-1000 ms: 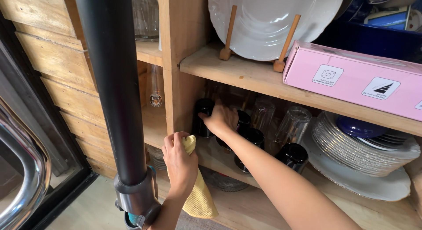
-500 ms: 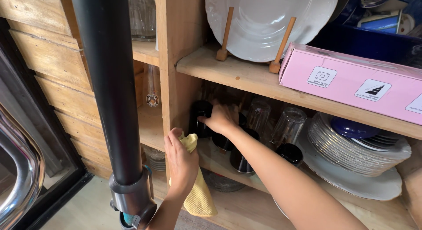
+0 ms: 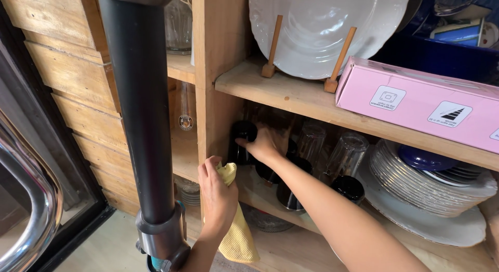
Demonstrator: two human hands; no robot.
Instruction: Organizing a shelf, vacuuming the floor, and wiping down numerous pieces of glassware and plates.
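Observation:
My right hand (image 3: 264, 143) reaches into the middle wooden shelf (image 3: 260, 191) and rests its fingers against a dark glass (image 3: 240, 139) standing at the shelf's left end. More dark glasses (image 3: 347, 188) and upturned clear glasses (image 3: 347, 153) stand around it. My left hand (image 3: 217, 196) is closed on a yellow cloth (image 3: 236, 235), which hangs down in front of the shelf edge beside the upright wooden post (image 3: 215, 85).
A thick black pole (image 3: 139, 111) with a grey collar stands close at the left. A white platter (image 3: 322, 27) leans in wooden pegs above, next to a pink box (image 3: 416, 98). A stack of plates (image 3: 421, 183) with a blue bowl sits right. A chrome handle (image 3: 31, 199) is at far left.
Both hands stay nearly where they were; the right hand shifts slightly at the dark glass. The view has drifted a little.

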